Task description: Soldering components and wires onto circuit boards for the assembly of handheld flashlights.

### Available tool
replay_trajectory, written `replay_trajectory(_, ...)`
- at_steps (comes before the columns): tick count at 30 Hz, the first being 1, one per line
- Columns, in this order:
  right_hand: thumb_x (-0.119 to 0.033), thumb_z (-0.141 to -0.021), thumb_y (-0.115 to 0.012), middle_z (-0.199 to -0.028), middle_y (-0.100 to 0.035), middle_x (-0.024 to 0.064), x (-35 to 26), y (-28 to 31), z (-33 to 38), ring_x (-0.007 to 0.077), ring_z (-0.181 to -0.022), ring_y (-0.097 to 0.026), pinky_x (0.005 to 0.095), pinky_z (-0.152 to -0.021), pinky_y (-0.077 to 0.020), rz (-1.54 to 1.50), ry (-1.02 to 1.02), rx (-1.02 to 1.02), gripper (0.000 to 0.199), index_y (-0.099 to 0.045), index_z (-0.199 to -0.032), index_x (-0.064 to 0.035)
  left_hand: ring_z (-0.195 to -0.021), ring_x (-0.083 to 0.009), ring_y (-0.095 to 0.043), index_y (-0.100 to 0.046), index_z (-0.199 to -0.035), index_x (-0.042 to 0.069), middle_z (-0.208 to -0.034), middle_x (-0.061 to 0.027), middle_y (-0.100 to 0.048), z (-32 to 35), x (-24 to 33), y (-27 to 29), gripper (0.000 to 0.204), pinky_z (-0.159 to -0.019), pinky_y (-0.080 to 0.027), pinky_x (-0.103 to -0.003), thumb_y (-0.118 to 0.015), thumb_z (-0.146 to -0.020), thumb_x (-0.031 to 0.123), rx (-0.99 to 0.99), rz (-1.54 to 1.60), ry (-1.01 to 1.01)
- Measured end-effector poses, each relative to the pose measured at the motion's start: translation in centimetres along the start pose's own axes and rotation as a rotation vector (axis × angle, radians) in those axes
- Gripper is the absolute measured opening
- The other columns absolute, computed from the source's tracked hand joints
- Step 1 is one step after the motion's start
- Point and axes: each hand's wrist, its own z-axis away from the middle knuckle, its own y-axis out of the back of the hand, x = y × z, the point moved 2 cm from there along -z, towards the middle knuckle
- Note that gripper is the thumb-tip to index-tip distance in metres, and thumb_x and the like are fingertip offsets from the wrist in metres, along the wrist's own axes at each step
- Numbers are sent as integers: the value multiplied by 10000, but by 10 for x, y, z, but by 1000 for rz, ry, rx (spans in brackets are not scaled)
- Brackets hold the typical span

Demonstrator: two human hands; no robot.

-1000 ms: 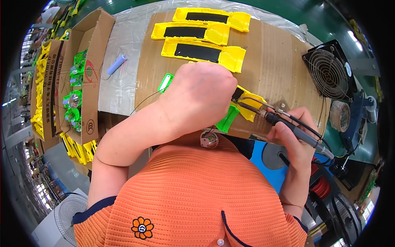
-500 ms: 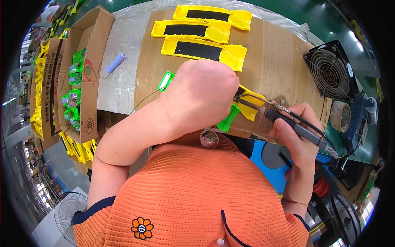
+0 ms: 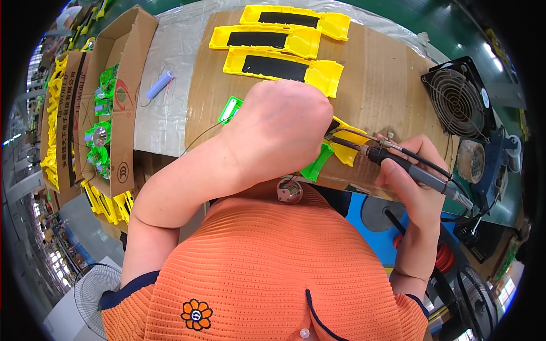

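My right hand grips a soldering iron with a grey handle and a thin metal feed tube along it. The iron's tip end points left and disappears beside my left hand. That hand is curled closed, back upward, its fingers and whatever they hold hidden below. A yellow shell and a green plastic part stick out from under its right side. Left of the wrist lies a green frame with a dark wire. A round clear-and-silver lamp head hangs at the table edge against my shirt.
Three yellow shells with black strips, one nearest, lie beyond my left hand. A blue cylindrical battery is at left, beside a cardboard box of green assemblies. A square black fan and a round tin stand at right.
My right hand and the soldering iron have shifted slightly to the right. The left hand stays almost in place, still closed.
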Motion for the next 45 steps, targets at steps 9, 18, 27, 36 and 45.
replay_trajectory(9, -16, -861, -678, -827, -682, 118, 5, 12, 16, 142, -660, -649, 254, -620, -521, -135, -2, 109, 167, -550, -963, 16, -715, -335, -635, -638, -692, 27, -690, -140, -624, 2, 1, 2, 137, -661, -513, -452, -610, -787, 121, 40, 8, -15)
replay_trajectory(18, -147, -980, -529, -701, -545, 46, 37, -31, 28, 216, -700, -629, 616, -1098, -371, -923, -65, 303, 139, -515, -1059, -34, -706, -338, -639, -626, -674, 22, -678, -149, -622, 0, 1, 0, 161, -650, -513, -449, -609, -792, 129, 37, 18, -20)
replay_trajectory(27, -155, -999, -511, -694, -506, 19, 32, -43, -1, 208, -710, -621, 585, -1106, -381, -943, -14, 278, 73, -510, -974, -86, -716, -327, -649, -670, -674, 40, -696, -135, -643, -6, -15, 2, 126, -663, -527, -430, -615, -748, 126, 94, -99, 100)
replay_trajectory(36, -180, -1000, -515, -692, -495, 3, 38, -36, -6, 170, -714, -594, 629, -1119, -342, -932, -2, 237, 90, -533, -983, -94, -720, -315, -654, -678, -680, 49, -705, -129, -648, -8, -17, 4, 115, -666, -528, -428, -613, -742, 121, 109, -120, 133)
replay_trajectory(45, -185, -997, -525, -692, -500, 22, 45, -24, -3, 198, -697, -606, 616, -1097, -380, -939, 48, 272, 107, -509, -995, -79, -749, -313, -662, -682, -737, 44, -757, -126, -661, -4, -13, 9, 160, -679, -530, -428, -592, -822, 145, 27, -165, 117)
